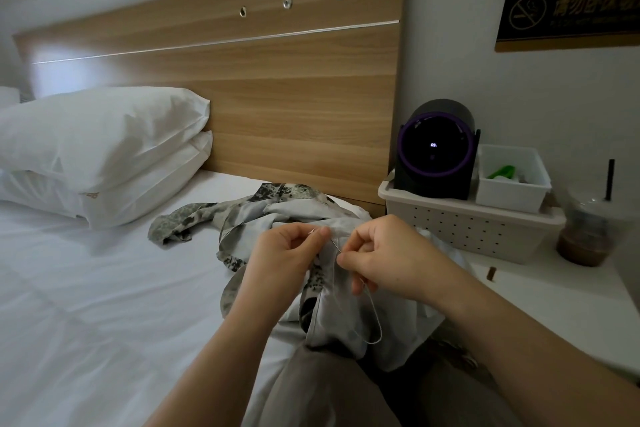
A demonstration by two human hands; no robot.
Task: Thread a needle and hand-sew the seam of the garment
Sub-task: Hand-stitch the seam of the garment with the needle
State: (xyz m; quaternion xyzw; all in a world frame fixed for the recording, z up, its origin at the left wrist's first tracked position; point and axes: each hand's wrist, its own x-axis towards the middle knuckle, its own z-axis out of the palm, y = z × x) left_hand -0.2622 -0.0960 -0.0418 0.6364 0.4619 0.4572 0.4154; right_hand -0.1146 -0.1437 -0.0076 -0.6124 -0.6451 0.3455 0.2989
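A grey camouflage garment [242,215] lies crumpled on the white bed and over my lap, its pale lining turned up. My left hand [284,253] pinches a fold of the lining at the seam between thumb and forefinger. My right hand [384,253] sits just to the right, its fingers curled, pinching a thin needle [335,244] that slants up toward the pinched fold. A pale thread [375,319] hangs from the right hand in a long loop down over the fabric.
Two white pillows [104,149] are stacked at the left against the wooden headboard [294,97]. On the nightstand at the right stand a perforated white basket [464,229], a black round device [436,149], a small white bin [512,180] and an iced drink cup [585,229].
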